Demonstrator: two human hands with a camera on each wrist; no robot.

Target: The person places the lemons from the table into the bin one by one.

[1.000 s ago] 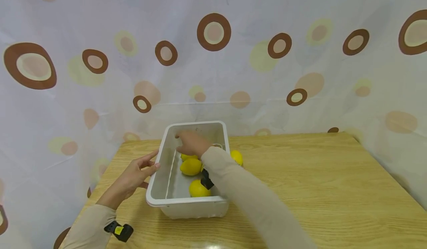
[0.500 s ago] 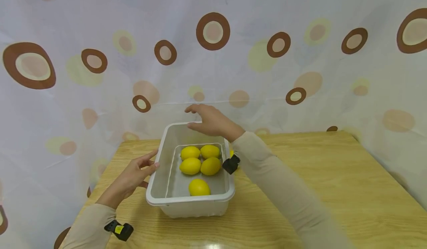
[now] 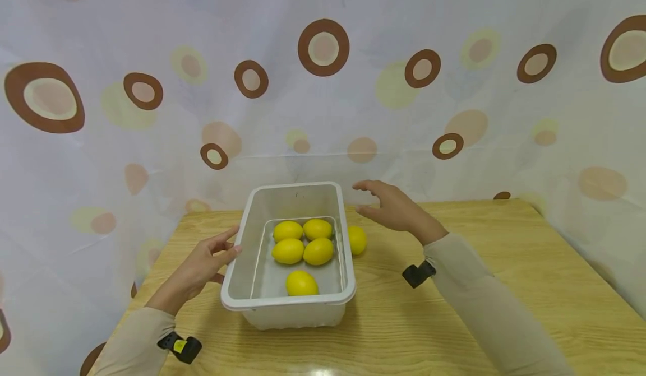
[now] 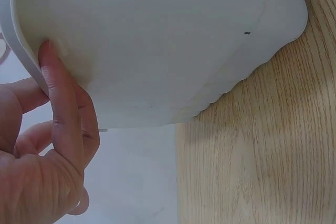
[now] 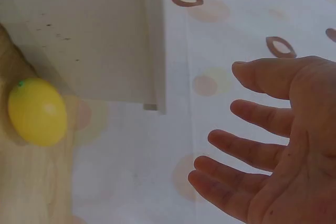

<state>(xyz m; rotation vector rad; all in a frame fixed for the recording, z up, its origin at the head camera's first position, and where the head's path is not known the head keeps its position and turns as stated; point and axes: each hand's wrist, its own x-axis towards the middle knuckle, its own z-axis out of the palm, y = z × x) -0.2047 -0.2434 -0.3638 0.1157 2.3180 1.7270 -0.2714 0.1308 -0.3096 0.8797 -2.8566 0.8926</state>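
Note:
A white plastic bin (image 3: pixel 287 311) stands on the table with several yellow lemons (image 3: pixel 288 251) on its floor. Most of these lie grouped toward the far half, and one lemon (image 3: pixel 301 283) sits alone near the front wall. My left hand (image 3: pixel 204 264) grips the bin's left rim; the left wrist view shows its fingers (image 4: pixel 65 114) against the outer wall under the lip. My right hand (image 3: pixel 393 205) hovers right of the bin, empty, fingers spread and slightly bent. Below it, another lemon (image 5: pixel 38 112) rests on the table close beside the bin's right wall.
The wooden table (image 3: pixel 479 286) extends to the right of the bin. Behind it hangs a pale curtain (image 3: pixel 323 118) patterned with brown rings and spots. A black wrist camera (image 3: pixel 419 274) sits on the right sleeve, another wrist camera (image 3: pixel 180 348) on the left.
My right hand has come up out of the bin and moved right, past its rim, uncovering the lemons inside. The left hand stays on the rim.

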